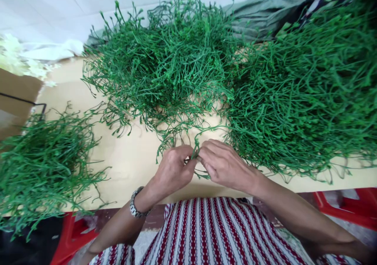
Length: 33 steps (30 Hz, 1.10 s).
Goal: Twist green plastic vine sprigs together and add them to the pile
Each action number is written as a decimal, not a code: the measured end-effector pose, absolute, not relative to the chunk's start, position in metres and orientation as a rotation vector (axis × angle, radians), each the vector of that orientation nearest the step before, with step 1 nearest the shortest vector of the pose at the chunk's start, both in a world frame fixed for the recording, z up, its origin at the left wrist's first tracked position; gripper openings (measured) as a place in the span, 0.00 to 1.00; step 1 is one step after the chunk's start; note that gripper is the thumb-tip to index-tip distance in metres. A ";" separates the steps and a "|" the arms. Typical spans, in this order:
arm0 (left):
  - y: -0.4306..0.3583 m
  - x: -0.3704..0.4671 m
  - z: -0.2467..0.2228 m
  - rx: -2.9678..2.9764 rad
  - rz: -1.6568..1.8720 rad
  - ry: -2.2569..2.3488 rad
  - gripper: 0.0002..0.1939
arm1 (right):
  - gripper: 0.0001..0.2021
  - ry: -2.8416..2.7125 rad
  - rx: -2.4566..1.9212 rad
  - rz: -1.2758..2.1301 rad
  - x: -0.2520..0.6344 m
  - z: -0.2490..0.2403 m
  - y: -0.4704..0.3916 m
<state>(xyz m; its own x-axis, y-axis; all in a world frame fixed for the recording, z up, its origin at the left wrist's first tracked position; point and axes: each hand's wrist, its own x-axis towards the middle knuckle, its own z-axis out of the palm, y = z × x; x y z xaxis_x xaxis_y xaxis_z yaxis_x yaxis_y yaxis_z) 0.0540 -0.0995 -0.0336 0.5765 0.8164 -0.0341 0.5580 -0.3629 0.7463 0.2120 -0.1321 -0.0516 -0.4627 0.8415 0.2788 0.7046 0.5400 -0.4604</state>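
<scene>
Both hands meet over the front edge of the table. My left hand (pixel 176 167), with a metal watch (pixel 136 204) at its wrist, pinches a thin green plastic stem (pixel 196 142). Against its fingertips, my right hand (pixel 220 163) has its fingers closed on the same stem. Parts of the stem show above and below the fingers; the piece between the fingertips is hidden. Just beyond the hands lie loose strands at the edge of a large heap of green stems (pixel 171 60).
A denser heap of stems (pixel 306 96) covers the right side, and a smaller pile (pixel 50 159) lies at the left. A cardboard box (pixel 17 96) and pale flowers (pixel 14 56) stand at the far left. Red stools (pixel 347 208) show below the table (pixel 118 159).
</scene>
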 end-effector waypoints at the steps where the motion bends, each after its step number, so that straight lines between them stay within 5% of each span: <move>1: -0.100 0.054 -0.034 2.091 0.449 1.083 0.14 | 0.09 -2.302 -1.219 0.404 0.212 -0.051 -0.131; 10: -0.096 0.047 -0.024 1.830 0.408 0.798 0.10 | 0.08 -1.839 -1.021 1.418 0.227 -0.049 -0.126; 19: -0.094 0.049 -0.045 1.363 0.830 0.883 0.03 | 0.18 -1.304 -0.966 1.730 0.211 -0.062 -0.126; 27: -0.103 0.058 -0.048 0.742 0.802 0.808 0.04 | 0.06 -1.477 -1.049 1.357 0.203 -0.067 -0.135; 33: -0.106 0.065 -0.043 0.497 0.788 0.827 0.08 | 0.07 -1.542 -0.927 1.150 0.199 -0.060 -0.136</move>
<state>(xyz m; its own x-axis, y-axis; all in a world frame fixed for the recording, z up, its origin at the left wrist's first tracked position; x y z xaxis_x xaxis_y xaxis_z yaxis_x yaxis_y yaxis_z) 0.0648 -0.1061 -0.0431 0.4276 0.7798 -0.4572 -0.4194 0.6192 0.6638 0.1988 -0.1357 -0.0599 -0.2457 0.9363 0.2512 0.0262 0.2654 -0.9638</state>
